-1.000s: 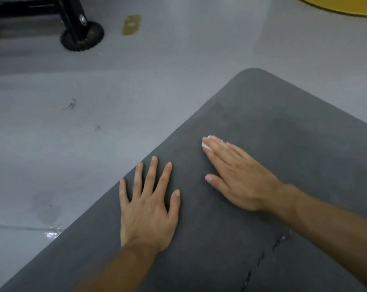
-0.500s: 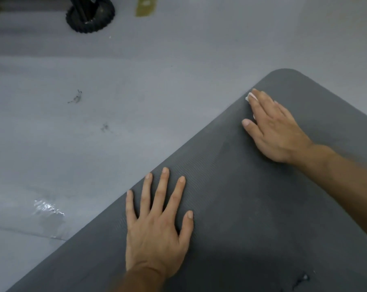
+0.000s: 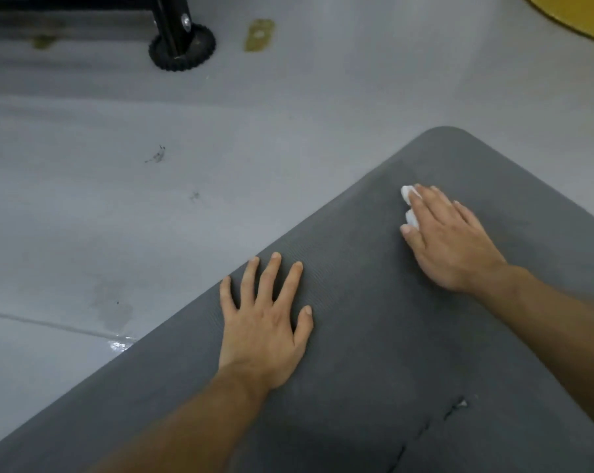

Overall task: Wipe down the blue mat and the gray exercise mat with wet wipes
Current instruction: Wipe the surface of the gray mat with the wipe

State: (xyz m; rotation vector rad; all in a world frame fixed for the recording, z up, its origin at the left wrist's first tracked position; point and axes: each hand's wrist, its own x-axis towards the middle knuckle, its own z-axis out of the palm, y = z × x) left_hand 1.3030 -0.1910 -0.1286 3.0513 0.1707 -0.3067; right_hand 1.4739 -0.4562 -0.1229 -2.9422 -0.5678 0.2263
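Right hand (image 3: 451, 242) slid wipe (image 3: 407, 193) back.

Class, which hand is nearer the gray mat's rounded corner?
Right. The right hand, pressing a white wipe, is just short of the gray mat's rounded corner; the left hand rests flat farther back, by its left edge.

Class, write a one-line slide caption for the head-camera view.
Left hand rests flat on the gray exercise mat while the right hand presses a white wet wipe onto it near the rounded corner.
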